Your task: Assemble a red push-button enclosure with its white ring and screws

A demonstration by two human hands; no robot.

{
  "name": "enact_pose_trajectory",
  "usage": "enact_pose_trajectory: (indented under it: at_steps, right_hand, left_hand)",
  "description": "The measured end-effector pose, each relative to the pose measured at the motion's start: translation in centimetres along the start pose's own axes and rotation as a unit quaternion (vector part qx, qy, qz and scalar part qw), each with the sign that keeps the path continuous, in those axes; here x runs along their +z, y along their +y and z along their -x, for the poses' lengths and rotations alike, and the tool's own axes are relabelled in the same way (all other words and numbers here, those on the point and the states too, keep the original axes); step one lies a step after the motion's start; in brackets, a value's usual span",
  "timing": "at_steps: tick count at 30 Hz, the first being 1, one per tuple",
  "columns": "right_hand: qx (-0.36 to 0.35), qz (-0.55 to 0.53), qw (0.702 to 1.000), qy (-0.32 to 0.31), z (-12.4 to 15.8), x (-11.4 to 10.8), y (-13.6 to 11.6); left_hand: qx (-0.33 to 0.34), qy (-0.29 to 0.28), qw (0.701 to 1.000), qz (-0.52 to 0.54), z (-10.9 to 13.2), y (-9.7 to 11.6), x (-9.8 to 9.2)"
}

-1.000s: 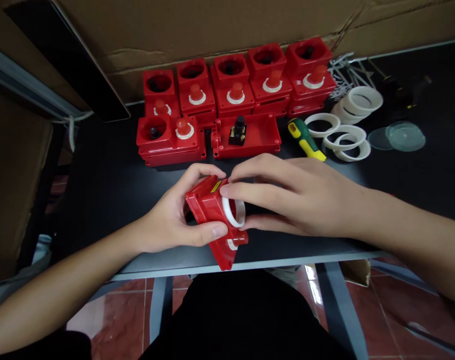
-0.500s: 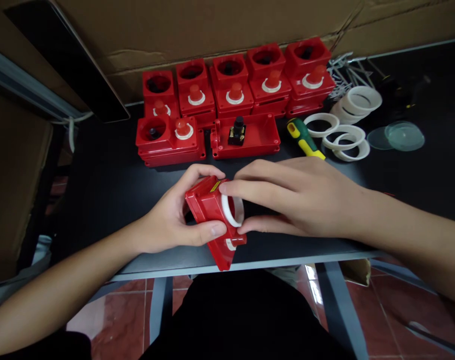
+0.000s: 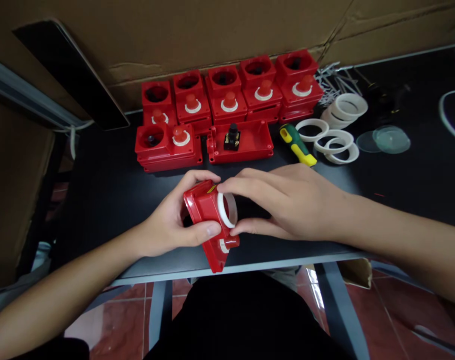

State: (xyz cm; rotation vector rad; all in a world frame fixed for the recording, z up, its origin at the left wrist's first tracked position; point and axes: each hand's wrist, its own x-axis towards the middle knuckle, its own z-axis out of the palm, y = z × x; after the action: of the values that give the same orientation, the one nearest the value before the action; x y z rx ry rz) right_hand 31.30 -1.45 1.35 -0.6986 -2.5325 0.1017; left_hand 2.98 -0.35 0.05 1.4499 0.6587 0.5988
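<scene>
My left hand is wrapped round a red plastic housing cover, tilted on its side above the table's front edge. The cover has a round raised opening, a small yellow label and a red lamp cap with a white collar. A white ring sits at the mouth of the opening; whether it is fully seated I cannot tell. My right hand pinches this ring, fingertips at its upper edge and thumb at its lower edge. Behind my hands lies an open red base with a black switch block inside.
Several assembled red boxes stand along the cardboard at the back. To the right are a green-yellow screwdriver, loose white rings, clear discs and a pile of metal pieces. A dark panel leans at the left.
The view has shifted slightly, so the items at the back appear lower, those on the right also further left. Both hands keep their hold on the cover and the ring.
</scene>
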Motion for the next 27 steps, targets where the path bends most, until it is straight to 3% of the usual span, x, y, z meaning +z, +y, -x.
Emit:
enact_pose_trajectory:
  at_steps: [5,9,16,22,27]
  right_hand:
    - [0.017,-0.020,0.999,0.018,-0.12,0.59,-0.37]
    - [-0.011,-0.009,0.999,0.038,-0.14,0.67,-0.10]
    - [-0.025,0.014,0.999,0.022,-0.21,0.33,0.00]
    - [-0.044,-0.024,0.998,0.029,-0.28,0.28,0.04]
    - [-0.046,0.001,0.999,0.023,-0.25,0.42,0.39]
  left_hand:
    - [0.007,0.006,1.000,-0.003,-0.09,0.04,-0.03]
    - [0.014,0.005,1.000,-0.021,-0.04,0.18,-0.25]
    - [0.007,-0.005,1.000,-0.014,-0.05,0.21,-0.16]
    - [0.112,0.017,0.988,-0.102,0.25,-0.22,-0.02]
    - [0.196,0.041,0.936,-0.290,-0.06,0.21,-0.57]
